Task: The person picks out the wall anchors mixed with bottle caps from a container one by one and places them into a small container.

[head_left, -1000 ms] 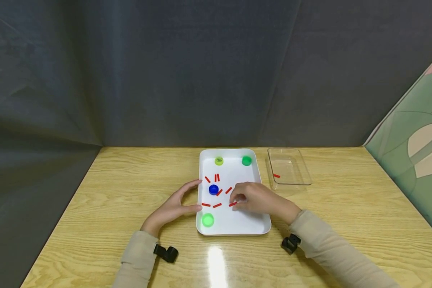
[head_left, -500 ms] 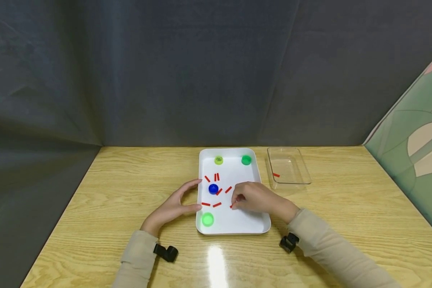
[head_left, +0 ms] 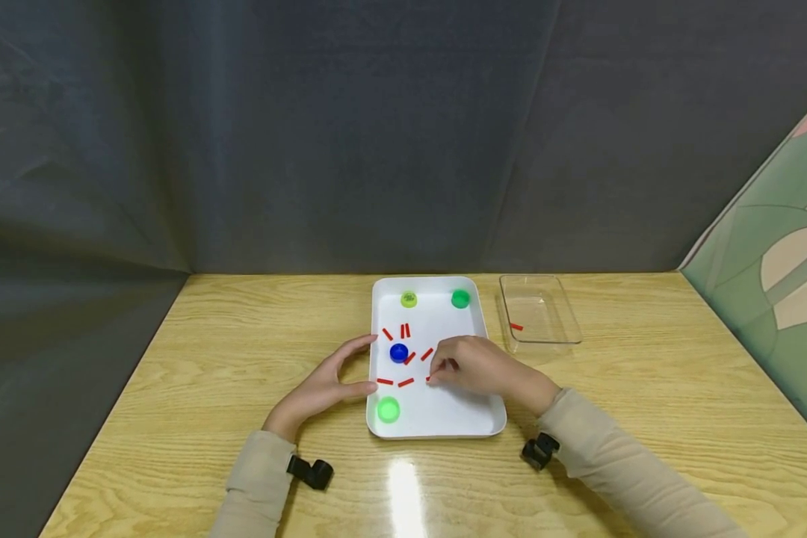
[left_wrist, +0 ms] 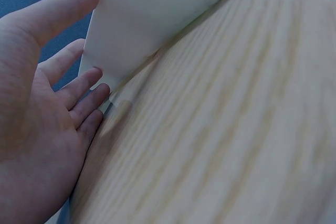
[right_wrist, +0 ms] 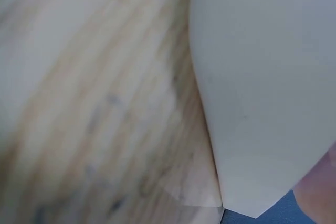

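Observation:
A white rectangular tray [head_left: 467,415] lies on the table with several short red sticks [head_left: 406,382] in it. My right hand [head_left: 471,366] reaches over its right side and pinches one red stick [head_left: 428,379] between thumb and fingertips, close over the tray floor; most of that stick is hidden. My left hand [head_left: 326,382] is spread at the tray's left wall, thumb and fingertips against it; the left wrist view shows the fingers along the outer wall [left_wrist: 152,14]. In the tray sit a blue cap [head_left: 399,353], a light green cap [head_left: 388,409], a yellow-green cap [head_left: 409,300] and a green cap [head_left: 460,299].
A clear plastic box [head_left: 545,342] stands right of the tray, with a red stick [head_left: 516,326] inside. The wooden table [head_left: 242,321] ends at a dark curtain [head_left: 376,134] behind. In the right wrist view the tray's outer wall [right_wrist: 262,77] fills the right half.
My right hand has closed on the red stick; stick and fingertips have shifted slightly, first toward me, then a little away and left. The left hand and the tray have stayed in place.

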Tool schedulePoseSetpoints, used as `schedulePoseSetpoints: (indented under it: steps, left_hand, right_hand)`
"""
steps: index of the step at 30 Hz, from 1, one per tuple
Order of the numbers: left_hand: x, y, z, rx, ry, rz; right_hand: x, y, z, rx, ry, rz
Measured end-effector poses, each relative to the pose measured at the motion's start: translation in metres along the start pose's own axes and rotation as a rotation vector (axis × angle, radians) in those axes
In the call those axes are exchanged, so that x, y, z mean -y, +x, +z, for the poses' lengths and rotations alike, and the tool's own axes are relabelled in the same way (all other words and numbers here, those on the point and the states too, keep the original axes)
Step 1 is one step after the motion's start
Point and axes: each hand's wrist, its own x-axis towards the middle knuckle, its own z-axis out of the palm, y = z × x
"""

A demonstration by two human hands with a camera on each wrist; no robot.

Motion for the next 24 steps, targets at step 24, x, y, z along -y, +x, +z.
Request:
schedulePoseSetpoints:
  steps: [24]
  left_hand:
    - [0.002,0.001,-0.001,0.004,-0.008,0.014]
  right_hand:
    - [0.007,-0.016,-0.021,-0.068,-0.017,0.003]
